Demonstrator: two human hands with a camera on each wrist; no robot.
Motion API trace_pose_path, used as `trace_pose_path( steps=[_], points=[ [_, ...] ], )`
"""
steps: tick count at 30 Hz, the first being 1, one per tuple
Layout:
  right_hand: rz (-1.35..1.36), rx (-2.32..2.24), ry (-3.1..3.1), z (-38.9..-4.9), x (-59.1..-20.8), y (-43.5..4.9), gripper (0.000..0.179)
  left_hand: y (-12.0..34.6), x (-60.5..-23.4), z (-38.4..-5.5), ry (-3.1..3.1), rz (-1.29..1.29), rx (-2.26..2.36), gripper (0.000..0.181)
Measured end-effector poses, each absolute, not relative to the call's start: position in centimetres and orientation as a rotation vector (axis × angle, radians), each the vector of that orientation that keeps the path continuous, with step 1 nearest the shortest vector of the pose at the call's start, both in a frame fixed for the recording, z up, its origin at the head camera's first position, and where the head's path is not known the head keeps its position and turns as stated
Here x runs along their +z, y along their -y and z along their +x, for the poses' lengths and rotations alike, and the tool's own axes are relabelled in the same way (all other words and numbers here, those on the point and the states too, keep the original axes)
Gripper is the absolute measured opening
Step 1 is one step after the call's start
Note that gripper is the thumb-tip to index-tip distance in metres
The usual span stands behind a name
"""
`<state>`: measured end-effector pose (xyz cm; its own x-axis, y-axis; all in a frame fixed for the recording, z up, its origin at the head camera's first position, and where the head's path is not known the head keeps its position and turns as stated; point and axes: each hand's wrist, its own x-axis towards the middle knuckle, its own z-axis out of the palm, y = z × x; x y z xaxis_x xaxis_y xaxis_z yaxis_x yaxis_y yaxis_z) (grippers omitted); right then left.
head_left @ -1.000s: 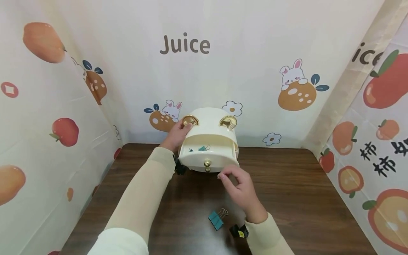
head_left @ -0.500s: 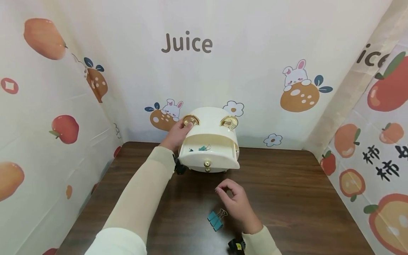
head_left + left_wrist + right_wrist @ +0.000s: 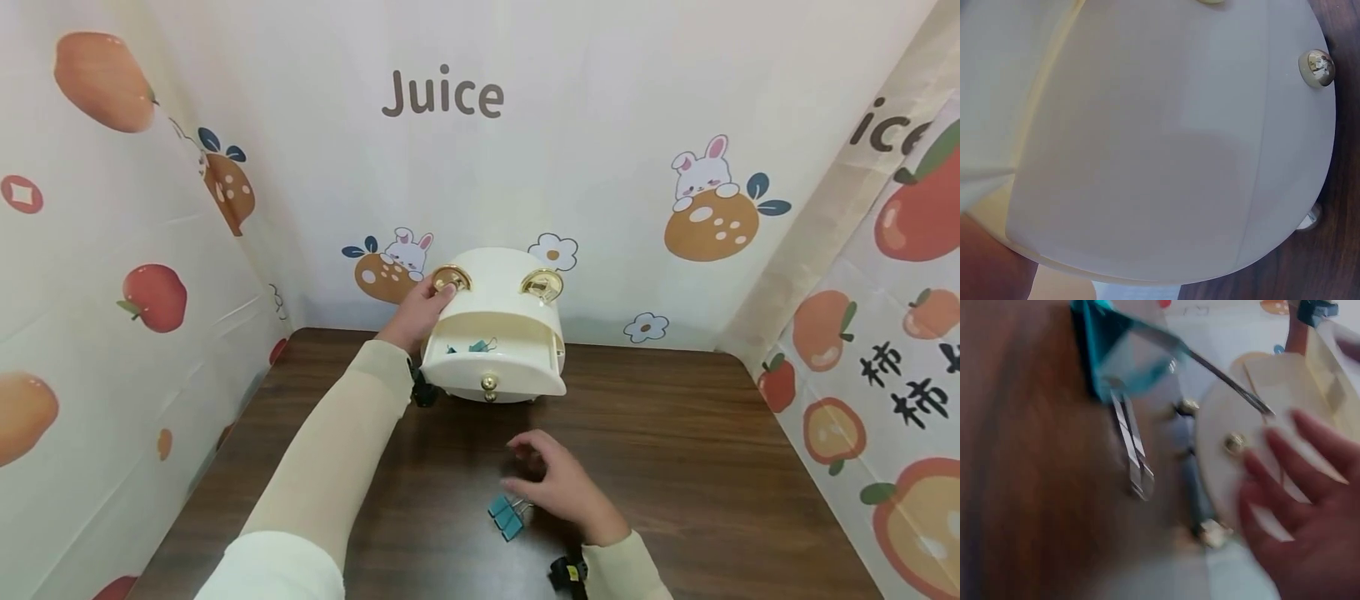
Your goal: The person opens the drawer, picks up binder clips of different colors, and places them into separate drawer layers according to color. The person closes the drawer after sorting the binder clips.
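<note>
My left hand grips the left side of a small white drawer box, its thumb at the gold round ornament on that side. The box's upper drawer is pulled out, and small teal binder clips lie inside. Curved white drawer fronts fill most of the left wrist view. On the table, a larger teal binder clip with wire handles lies in front of the box. My right hand hovers beside its handles, fingers apart and loosely bent, holding nothing. The right wrist view is blurred.
The brown wooden table stretches to both sides of the box. A printed fabric backdrop with fruit and rabbits stands behind and along both sides. A black wrist camera sits under the right wrist.
My right hand has moved from the drawer's front right corner back toward the binder clip on the table, and its fingers have spread. The left hand keeps its grip on the box.
</note>
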<state>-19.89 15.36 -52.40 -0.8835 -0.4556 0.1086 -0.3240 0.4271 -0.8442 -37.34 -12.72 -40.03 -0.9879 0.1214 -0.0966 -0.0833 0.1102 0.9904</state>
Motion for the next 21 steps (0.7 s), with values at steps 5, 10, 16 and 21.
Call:
trace_pose_path(
  steps=[5, 10, 16, 21],
  points=[
    [-0.717, -1.137, -2.471, -19.5, -52.1, -16.3, 0.081, 12.8, -40.1, -37.3, -2.209, 0.057, 2.018, 0.050],
    [-0.722, -1.023, -2.442, -19.2, -52.8, -16.4, 0.075, 12.8, -40.3, -37.3, -2.205, 0.058, 2.015, 0.050],
    [-0.744, -0.985, -2.404, -19.3, -53.4, -15.7, 0.064, 12.9, -40.2, -37.1, -2.215, 0.042, 1.996, 0.051],
    [-0.769, -1.035, -2.369, -19.6, -53.6, -15.7, 0.050, 12.9, -40.1, -37.1, -2.210, 0.064, 2.011, 0.053]
  ],
)
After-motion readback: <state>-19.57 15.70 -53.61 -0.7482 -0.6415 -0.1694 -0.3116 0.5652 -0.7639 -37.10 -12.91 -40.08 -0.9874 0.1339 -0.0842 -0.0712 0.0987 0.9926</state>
